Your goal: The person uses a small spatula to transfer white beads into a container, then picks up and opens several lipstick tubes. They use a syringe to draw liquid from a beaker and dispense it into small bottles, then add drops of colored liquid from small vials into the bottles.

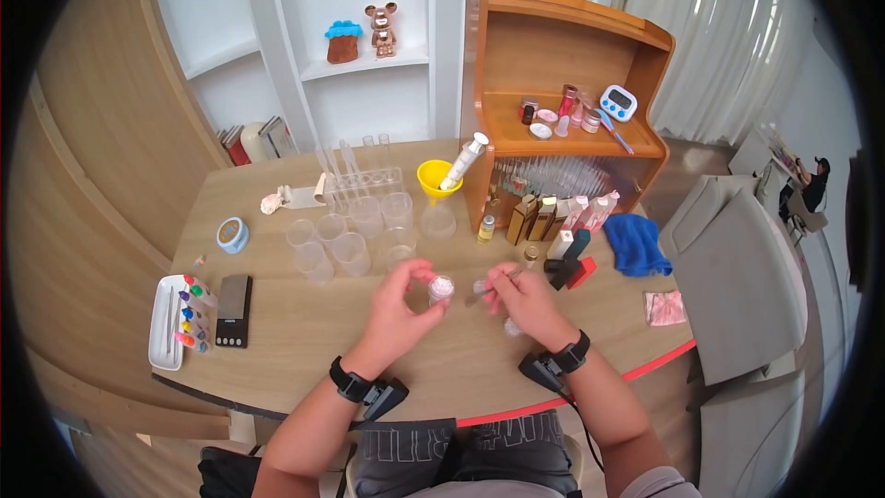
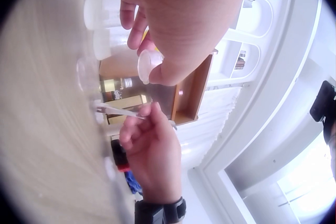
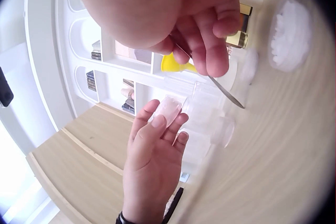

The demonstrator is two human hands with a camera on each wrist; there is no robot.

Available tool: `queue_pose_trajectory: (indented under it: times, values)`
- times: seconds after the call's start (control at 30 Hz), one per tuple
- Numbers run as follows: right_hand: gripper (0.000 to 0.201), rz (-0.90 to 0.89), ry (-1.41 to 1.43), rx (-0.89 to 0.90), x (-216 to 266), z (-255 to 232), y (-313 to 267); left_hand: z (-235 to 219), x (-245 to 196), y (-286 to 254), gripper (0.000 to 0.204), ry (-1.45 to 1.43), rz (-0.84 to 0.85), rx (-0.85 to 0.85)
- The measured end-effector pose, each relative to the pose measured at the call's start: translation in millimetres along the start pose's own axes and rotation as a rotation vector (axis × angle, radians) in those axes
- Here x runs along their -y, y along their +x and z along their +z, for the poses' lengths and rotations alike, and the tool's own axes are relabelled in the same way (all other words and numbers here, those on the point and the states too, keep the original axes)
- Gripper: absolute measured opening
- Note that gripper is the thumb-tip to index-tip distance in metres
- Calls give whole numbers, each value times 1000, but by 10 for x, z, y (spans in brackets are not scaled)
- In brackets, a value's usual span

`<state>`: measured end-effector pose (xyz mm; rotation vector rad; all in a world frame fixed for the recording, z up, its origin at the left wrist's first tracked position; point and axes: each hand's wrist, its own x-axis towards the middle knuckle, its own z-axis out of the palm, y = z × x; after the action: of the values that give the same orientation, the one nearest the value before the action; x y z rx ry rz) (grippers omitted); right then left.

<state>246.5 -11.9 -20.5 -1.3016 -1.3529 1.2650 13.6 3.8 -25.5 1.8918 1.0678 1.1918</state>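
Note:
My left hand (image 1: 398,312) holds a small clear cup (image 1: 442,290) between thumb and fingers. White, chunky material fills the cup up to its rim in the head view. To its right, my right hand (image 1: 527,302) pinches a thin metal spatula (image 3: 227,95), whose flat blade points down and toward the left hand. Both hands are over the front middle of the table. Below the right hand stands a clear tub (image 3: 290,37) of white lumps, mostly covered by that hand in the head view.
Several clear plastic cups (image 1: 352,254) and a test tube rack (image 1: 364,186) stand beyond the left hand. A yellow funnel (image 1: 433,182) holds a white tube. Small boxes (image 1: 546,219) line the cabinet (image 1: 562,65). A black scale (image 1: 233,312) lies left, a blue cloth (image 1: 638,245) right.

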Motion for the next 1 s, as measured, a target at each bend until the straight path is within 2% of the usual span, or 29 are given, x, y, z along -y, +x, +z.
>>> queue_pose_trajectory:
  times: [0.1, 0.2, 0.3, 0.4, 0.5, 0.6, 0.7, 0.8, 0.9, 1.0]
  values:
    - [24, -1, -42, -38, 21, -33, 2, 2, -4, 1, 55, -2, 2, -5]
    - [24, -54, 48, 47, 19, 0, -13, 10, -6, 3, 55, -12, -3, -9]
    - [23, -62, -18, 118, -27, 28, 1, 27, 25, -8, 54, -11, 15, -11]
    - [24, -29, -35, 54, 9, 35, -17, 10, 2, 6, 53, 20, 30, -18]
    - [26, -6, -175, -139, 101, 1, -33, 10, -3, 1, 53, 15, 14, -10]
    - [27, -143, -386, -254, -9, -66, -4, 4, 5, 1, 54, 30, 16, -1]
    - [28, -102, -255, -228, -41, -95, 5, 16, 16, 0, 53, 21, 12, 1]
    - [26, -58, 43, -99, 19, -82, -6, 26, 25, -8, 53, 14, 20, -20]
    - [22, -10, 165, 47, 73, -35, -14, 27, 12, 1, 53, -5, 19, -45]
    - [20, -17, 132, 121, 37, 4, -18, 20, -12, 3, 53, -7, 8, -60]
